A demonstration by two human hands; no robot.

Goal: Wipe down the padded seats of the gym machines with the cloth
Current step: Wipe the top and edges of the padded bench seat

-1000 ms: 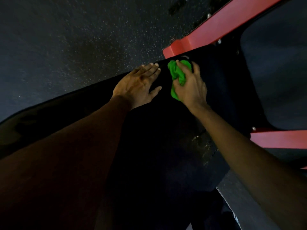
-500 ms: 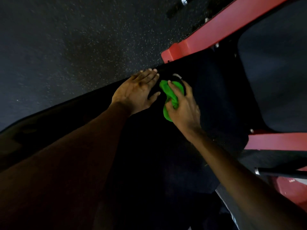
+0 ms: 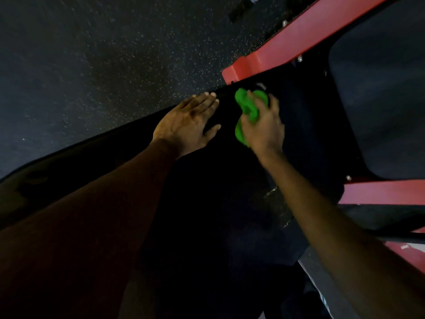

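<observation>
A long black padded seat (image 3: pixel 207 203) runs from the lower left up to the red frame. My right hand (image 3: pixel 263 125) grips a bunched green cloth (image 3: pixel 247 107) and presses it onto the pad near its far end. My left hand (image 3: pixel 187 125) lies flat on the pad just left of the cloth, fingers straight and reaching the pad's far edge. Part of the cloth is hidden under my right palm.
Red steel frame beams (image 3: pixel 299 40) cross the upper right, and another red beam (image 3: pixel 384 192) sticks out at the right. A second dark pad (image 3: pixel 379 100) sits between them. Speckled black rubber floor (image 3: pixel 103 65) fills the upper left.
My right hand pulled the cloth back toward me along the pad, then pushed it up toward the far end again. My left hand stayed flat in place.
</observation>
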